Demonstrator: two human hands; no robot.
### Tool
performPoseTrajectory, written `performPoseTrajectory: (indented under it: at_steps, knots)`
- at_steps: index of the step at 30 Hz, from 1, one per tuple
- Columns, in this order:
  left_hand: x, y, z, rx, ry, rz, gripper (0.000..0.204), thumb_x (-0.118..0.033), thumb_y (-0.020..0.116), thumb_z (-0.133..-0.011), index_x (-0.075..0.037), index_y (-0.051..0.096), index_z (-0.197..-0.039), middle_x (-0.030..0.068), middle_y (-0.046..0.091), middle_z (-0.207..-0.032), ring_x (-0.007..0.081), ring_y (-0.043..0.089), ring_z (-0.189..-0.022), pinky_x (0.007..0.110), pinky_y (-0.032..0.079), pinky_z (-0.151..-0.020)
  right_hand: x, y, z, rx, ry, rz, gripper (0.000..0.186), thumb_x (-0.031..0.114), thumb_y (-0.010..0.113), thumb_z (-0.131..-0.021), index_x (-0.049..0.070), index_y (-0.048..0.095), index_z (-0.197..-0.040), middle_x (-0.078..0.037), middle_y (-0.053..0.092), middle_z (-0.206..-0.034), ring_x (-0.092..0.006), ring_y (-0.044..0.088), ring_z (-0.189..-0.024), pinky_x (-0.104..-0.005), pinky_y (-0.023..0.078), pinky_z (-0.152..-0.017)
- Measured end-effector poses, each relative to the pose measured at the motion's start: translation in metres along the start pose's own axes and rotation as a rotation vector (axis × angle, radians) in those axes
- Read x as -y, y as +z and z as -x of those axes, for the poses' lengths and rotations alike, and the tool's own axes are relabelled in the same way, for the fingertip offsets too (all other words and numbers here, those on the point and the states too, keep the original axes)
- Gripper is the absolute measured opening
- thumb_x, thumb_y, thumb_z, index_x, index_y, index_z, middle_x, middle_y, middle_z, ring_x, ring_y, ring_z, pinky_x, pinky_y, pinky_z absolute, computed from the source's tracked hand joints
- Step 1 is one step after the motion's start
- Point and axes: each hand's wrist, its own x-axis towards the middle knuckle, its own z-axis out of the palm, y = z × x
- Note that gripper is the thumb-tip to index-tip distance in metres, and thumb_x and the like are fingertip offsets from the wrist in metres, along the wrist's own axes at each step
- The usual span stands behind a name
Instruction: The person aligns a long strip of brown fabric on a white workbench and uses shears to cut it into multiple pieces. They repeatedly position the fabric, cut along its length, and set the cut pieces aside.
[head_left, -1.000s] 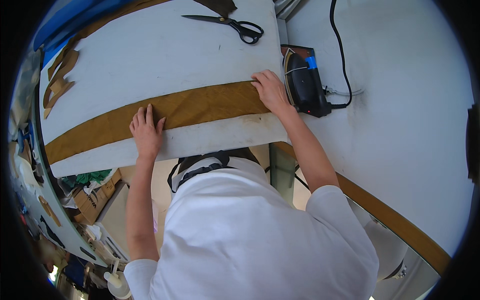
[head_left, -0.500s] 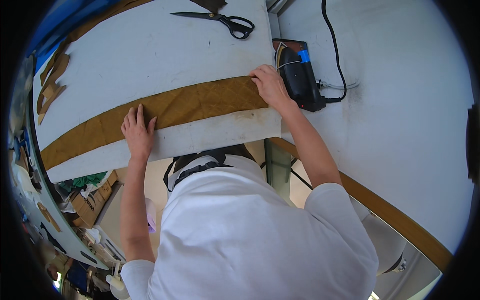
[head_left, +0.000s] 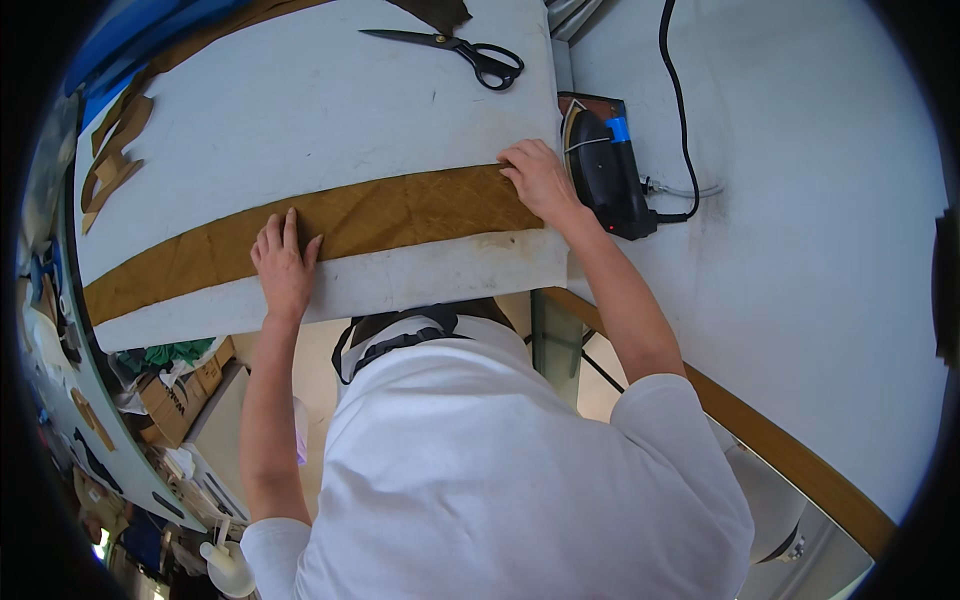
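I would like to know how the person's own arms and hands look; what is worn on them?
Short, white sleeves without visible markings; below them, both forearms are bare. The left hand and right hand are ungloved, with no watch or ring visible.

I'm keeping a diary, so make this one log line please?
left hand: resting on brown cloth; right hand: at cloth's right end; iron: right of cloth
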Motion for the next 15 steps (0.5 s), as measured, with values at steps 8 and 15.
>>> performPoseTrajectory:
  at_steps: [8, 15]
  knots:
    - [0.0003, -0.0019, 0.0011, -0.009, 0.002, 0.007, 0.060, -0.035, 0.071, -0.094, -0.007, 0.054, -0.145, 0.0138, 0.053, -0.141, 0.0318, 0.048, -0.129, 0.047, 0.037, -0.108, 0.0060, 0.0129, -0.0082, 0.029, -0.029, 0.035, 0.006, 0.010, 0.069, -0.090, 0.007, 0.068, -0.095, -0.008, 0.063, -0.097, -0.0313, 0.058, -0.101, -0.0424, 0.047, -0.091]
    - [-0.0024, -0.0018, -0.0038, -0.023, 0.021, 0.033, 0.061, -0.034, 0.073, -0.093, -0.007, 0.054, -0.143, 0.0138, 0.053, -0.139, 0.0316, 0.049, -0.128, 0.047, 0.037, -0.107, 0.0041, 0.0083, -0.0093, 0.037, -0.050, 0.024, 0.003, 0.009, 0.067, -0.090, 0.007, 0.066, -0.093, -0.009, 0.063, -0.096, -0.0321, 0.058, -0.101, -0.0432, 0.047, -0.090]
